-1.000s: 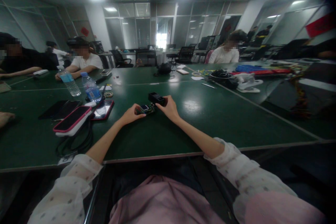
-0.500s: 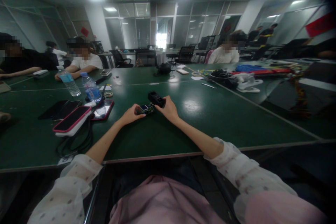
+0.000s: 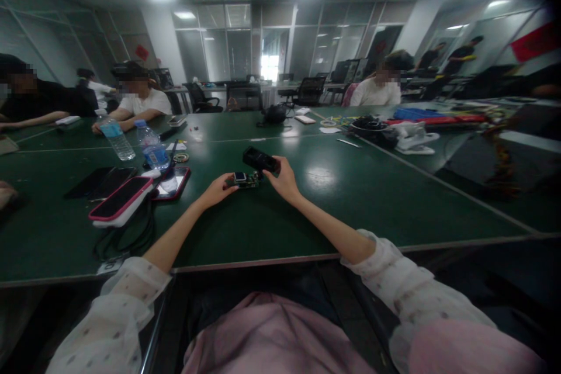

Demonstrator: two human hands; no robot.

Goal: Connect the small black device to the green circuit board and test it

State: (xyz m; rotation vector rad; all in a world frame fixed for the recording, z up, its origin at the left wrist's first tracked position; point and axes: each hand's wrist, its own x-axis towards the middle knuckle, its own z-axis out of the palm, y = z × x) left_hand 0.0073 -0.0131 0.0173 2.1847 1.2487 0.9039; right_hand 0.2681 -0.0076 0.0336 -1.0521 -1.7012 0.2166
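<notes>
Between thumb and fingers, my left hand (image 3: 218,191) grips a small green circuit board (image 3: 249,184) by its left end. A square part with a pale rim and dark face sits on the board. My right hand (image 3: 283,178) is closed on the right end of a black box-like case (image 3: 258,159), which is tilted just above and behind the board. Both are over the green table (image 3: 263,222). Whether case and board touch, I cannot tell.
Left of my hands lie a pink-edged phone (image 3: 121,197), a red-edged phone (image 3: 173,184), black cables and two bottles (image 3: 116,135). A black bag (image 3: 275,114), a pen and cables lie farther back. People sit across the table.
My right hand has turned the black case, which now extends farther left and shows more of its side. The board has levelled slightly in my left hand.
</notes>
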